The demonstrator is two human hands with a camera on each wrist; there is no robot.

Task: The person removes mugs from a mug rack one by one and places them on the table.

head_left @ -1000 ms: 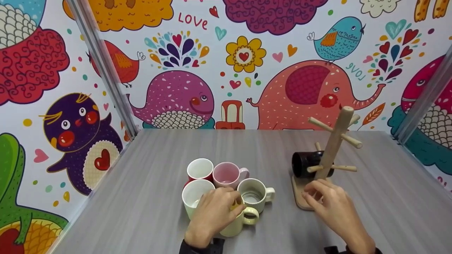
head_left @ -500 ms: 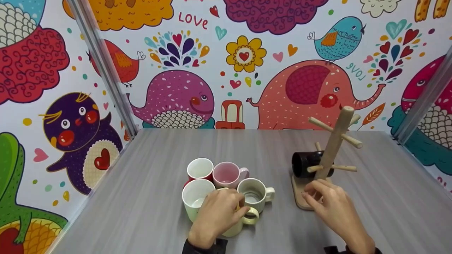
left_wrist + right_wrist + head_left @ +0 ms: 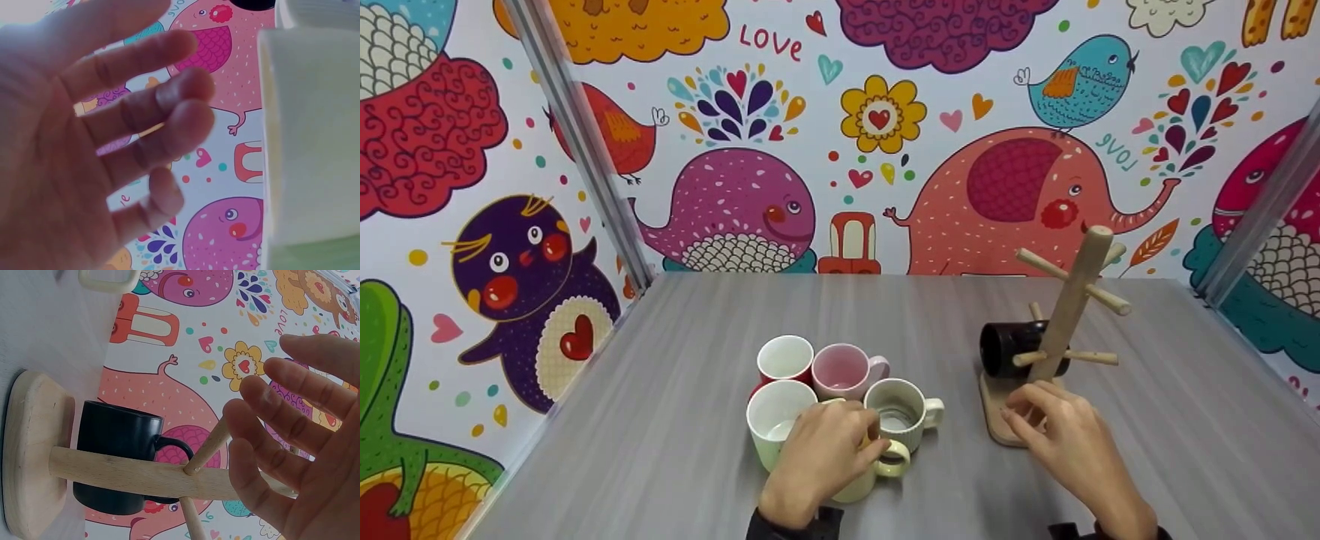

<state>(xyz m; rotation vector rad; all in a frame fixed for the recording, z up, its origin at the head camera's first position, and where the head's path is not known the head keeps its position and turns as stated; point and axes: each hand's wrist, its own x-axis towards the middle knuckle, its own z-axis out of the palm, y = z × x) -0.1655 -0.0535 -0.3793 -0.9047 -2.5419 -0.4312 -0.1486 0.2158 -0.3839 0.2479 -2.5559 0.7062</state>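
Observation:
My left hand hovers over a pale yellow mug, whose handle points right. In the left wrist view the loosely bent fingers hold nothing, and a pale mug wall stands apart from them. My right hand hangs beside the wooden mug tree, its relaxed fingers near the post and around nothing. Behind the post a black mug sits sideways with its opening to the left. The right wrist view shows that mug's handle close to a peg.
Around the yellow mug cluster a light green mug, a red mug with white inside, a pink mug and a ribbed off-white mug. Several bare pegs stick out of the tree. A patterned wall closes off the grey table's back.
My left hand shifted slightly to the right over the yellow mug within the first half second, then stayed still. The right hand, the mugs and the tree have not moved.

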